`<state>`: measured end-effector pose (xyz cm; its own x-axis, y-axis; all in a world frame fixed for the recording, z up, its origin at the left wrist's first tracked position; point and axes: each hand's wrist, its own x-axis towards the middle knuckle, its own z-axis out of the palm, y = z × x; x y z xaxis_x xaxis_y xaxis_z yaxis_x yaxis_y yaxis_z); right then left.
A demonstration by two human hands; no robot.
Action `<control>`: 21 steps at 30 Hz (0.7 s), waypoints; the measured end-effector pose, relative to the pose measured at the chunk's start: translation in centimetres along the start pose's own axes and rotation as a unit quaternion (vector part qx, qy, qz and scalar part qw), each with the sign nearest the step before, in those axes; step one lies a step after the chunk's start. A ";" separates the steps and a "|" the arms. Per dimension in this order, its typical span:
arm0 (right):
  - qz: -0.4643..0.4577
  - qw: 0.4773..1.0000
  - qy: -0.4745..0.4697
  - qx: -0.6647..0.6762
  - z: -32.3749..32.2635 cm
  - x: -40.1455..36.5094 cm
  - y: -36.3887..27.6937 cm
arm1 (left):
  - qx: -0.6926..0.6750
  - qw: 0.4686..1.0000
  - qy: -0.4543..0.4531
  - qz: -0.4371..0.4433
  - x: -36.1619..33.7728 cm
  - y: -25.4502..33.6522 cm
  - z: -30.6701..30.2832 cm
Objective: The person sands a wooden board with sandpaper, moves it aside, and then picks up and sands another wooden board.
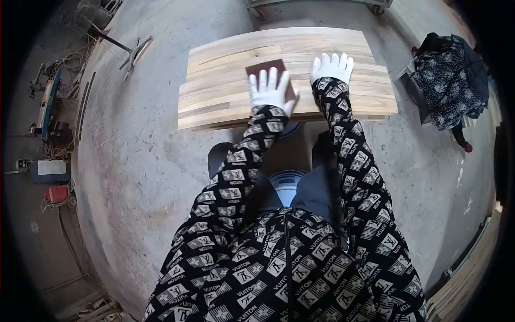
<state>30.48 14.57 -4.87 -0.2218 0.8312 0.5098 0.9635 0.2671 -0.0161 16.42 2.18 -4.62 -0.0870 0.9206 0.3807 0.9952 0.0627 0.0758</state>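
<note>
My left hand (pixel 270 92), in a white glove, lies flat with its fingers spread on a dark red-brown sheet of sandpaper (pixel 255 68). The sandpaper rests on a pale striped wooden panel (pixel 214 86) made of joined strips. My right hand (pixel 332 68), also gloved in white, lies open on the bare wood toward the panel's right side, its fingers slightly apart. Below the front edge, the edge of another board shows. The palms and the sandpaper under my left hand are hidden.
A blue bucket (pixel 287 185) is between my legs. At the right, a person in dark patterned clothing (pixel 448 78) bends low. A wheeled cart (pixel 316 8) stands beyond the panel. Tools, cables and a red container (pixel 56 194) line the left side. Planks (pixel 472 279) lie at lower right.
</note>
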 end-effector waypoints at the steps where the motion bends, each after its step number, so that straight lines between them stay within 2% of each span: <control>1: -0.003 1.000 0.005 0.007 0.3 -0.1 0.1 | -0.028 0.999 0.002 0.038 -0.4 1.3 -0.3; 4: 0.002 1.000 -0.006 -0.002 -0.3 0.0 -0.1 | -0.040 0.995 -0.028 0.092 -1.1 0.3 -0.6; 7: 0.009 0.999 -0.038 -0.014 -0.8 0.1 -0.2 | -0.031 0.998 -0.023 0.051 -3.3 -4.9 -1.6; 9: 0.015 0.999 -0.033 -0.015 -0.9 0.0 -0.4 | 0.046 0.997 -0.050 -0.022 -4.9 -10.1 -2.9; 10: 0.006 1.000 0.024 0.016 0.4 -0.1 -0.1 | 0.080 0.994 -0.047 -0.059 -6.2 -13.5 -2.7; 12: 0.003 1.000 0.016 0.003 0.4 0.1 0.0 | 0.134 0.980 -0.061 -0.138 -7.7 -18.4 -2.9; 14: -0.006 1.000 0.001 -0.012 -0.1 0.0 -0.1 | 0.154 0.963 -0.084 -0.204 -8.1 -20.2 -3.3; 15: -0.011 1.000 0.001 -0.008 -0.3 0.1 -0.2 | 0.176 0.959 -0.046 -0.216 -7.7 -19.3 -2.8; 17: 0.020 0.998 -0.048 -0.042 -0.6 0.1 -0.5 | 0.138 0.969 -0.032 -0.205 -6.3 -15.8 -2.2; 20: 0.013 0.999 -0.031 -0.040 -0.7 0.1 -0.4 | 0.046 0.996 0.028 -0.078 -3.7 -6.8 -0.7; 21: 0.013 0.999 -0.024 -0.036 -0.4 0.1 -0.4 | 0.027 0.999 0.004 -0.041 -3.0 -3.8 -1.1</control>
<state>30.13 14.35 -4.41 -0.2021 0.8601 0.4684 0.9769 0.2112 0.0337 12.83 -1.24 -5.06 -0.1675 0.9088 0.3822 0.9858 0.1577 0.0572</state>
